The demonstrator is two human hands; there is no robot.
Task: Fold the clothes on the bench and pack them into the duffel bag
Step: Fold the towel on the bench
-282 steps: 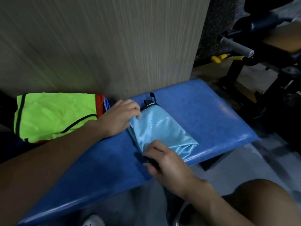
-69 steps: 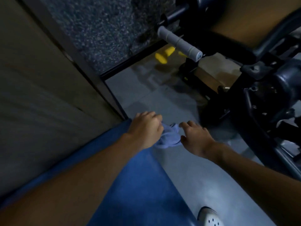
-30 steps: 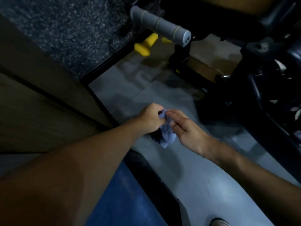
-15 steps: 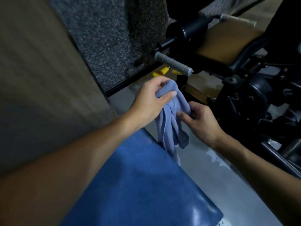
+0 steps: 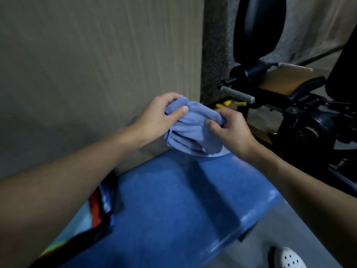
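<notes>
The cloth (image 5: pixel 193 130) is bunched, its ends buried in the left hand (image 5: pixel 160 117) and right hand (image 5: pixel 231 128), so its kind cannot be told. The left forearm (image 5: pixel 67 190) covers most of the folded clothes (image 5: pixel 96 215). The bottom edge cuts off the shoe (image 5: pixel 289 258) and the table (image 5: pixel 173 209).

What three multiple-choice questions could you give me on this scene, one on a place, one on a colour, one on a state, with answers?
1. Where is the lavender cloth?
A. on the floor
B. held at the far end of the bench
C. in a bag

2. What colour is the bench top?
A. blue
B. red
C. white

3. What are the left hand and right hand doing?
A. both hang empty
B. only the left holds the cloth
C. both grip the cloth

Answers:
1 B, it hangs bunched over the bench's far end.
2 A, the padded top is plainly blue.
3 C, each hand's fingers and thumb curl round the fabric.
</notes>
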